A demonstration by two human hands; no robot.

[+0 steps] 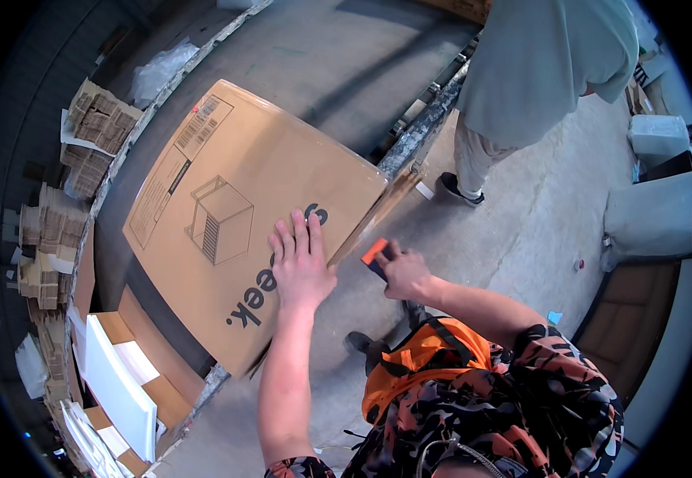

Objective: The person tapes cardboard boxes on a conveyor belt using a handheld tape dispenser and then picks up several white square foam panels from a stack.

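Note:
A large flat brown cardboard carton [226,151] lies on a dark conveyor belt, with a printed line drawing and a label on its top. My left hand [302,267] rests flat on the carton near its right edge, fingers stretched out. Beside that edge, over the floor, my right hand [406,273] is closed round a small orange and dark handheld tool [374,252]. Its exact kind cannot be made out. The tool appears apart from the carton.
A person in a grey-green top [549,72] stands beyond the belt's right rail [426,119]. Stacked cardboard pieces [95,131] line the left side. Near left, an opened carton holds white panels [119,386]. Wrapped white bundles [653,215] stand at the far right.

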